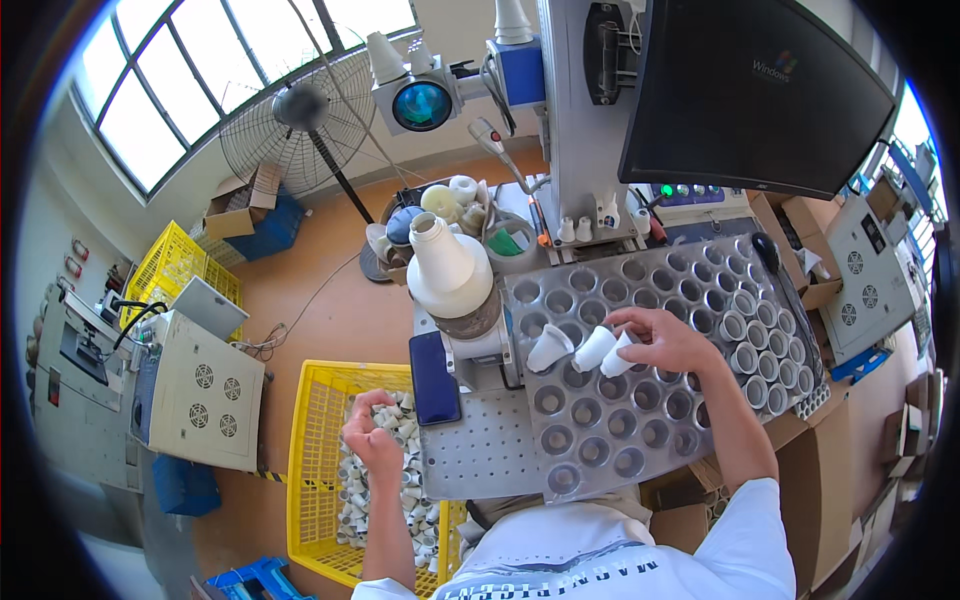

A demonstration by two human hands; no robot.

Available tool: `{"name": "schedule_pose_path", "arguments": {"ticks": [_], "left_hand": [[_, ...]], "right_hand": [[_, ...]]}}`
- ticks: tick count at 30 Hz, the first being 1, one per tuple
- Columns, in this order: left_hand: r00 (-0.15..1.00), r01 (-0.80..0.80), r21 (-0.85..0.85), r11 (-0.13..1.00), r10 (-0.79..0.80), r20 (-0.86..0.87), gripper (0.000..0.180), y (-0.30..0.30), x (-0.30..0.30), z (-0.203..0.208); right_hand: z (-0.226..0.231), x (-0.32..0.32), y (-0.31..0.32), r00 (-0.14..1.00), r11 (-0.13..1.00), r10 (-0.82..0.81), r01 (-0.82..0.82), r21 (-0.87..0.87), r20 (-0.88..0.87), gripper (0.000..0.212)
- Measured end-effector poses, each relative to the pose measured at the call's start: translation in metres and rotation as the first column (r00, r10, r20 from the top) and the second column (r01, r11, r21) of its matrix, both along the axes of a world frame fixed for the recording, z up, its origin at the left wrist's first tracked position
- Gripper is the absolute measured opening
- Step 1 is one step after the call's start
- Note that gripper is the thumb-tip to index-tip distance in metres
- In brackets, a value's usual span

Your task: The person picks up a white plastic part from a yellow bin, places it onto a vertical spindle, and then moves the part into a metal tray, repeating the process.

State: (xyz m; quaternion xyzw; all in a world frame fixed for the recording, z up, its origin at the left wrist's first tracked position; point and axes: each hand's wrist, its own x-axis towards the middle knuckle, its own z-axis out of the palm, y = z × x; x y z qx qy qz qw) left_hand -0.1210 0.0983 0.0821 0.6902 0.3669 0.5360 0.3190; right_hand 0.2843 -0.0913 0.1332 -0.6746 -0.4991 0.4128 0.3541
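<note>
My right hand (662,342) is over the metal tray (560,410) of round holes, its fingers closed on a small white tapered cup (617,357). Beside it, a second white cup (594,349) lies tilted close to my fingertips; whether they touch it I cannot tell. A third white cup (549,348) leans further left on the tray. My left hand (373,436) is above a yellow plastic basket (305,440) with many small white cups (358,492) in it. Its fingers are curled inward, and what they hold, if anything, is hidden.
More pale cups (766,342) stand in rows on the tray's right side. A white cone-shaped fixture (447,270), a dark phone (434,380) and a perforated plate (480,450) are left of the tray. A lensed machine head (421,104) and a monitor (760,90) hang beyond.
</note>
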Motion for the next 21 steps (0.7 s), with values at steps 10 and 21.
{"name": "schedule_pose_path", "arguments": {"ticks": [10,21], "left_hand": [[1.0,-0.006,0.051,0.999,0.005,0.011,0.029,0.02,0.034,0.051],[0.984,0.129,0.25,0.96,-0.156,0.091,0.028,0.043,0.063,0.099]], "right_hand": [[-0.009,0.008,-0.044,0.903,0.943,-0.326,0.332,0.028,0.28,0.038],[0.001,-0.004,-0.06,0.777,0.976,-0.206,0.209,0.065,0.595,0.042]]}}
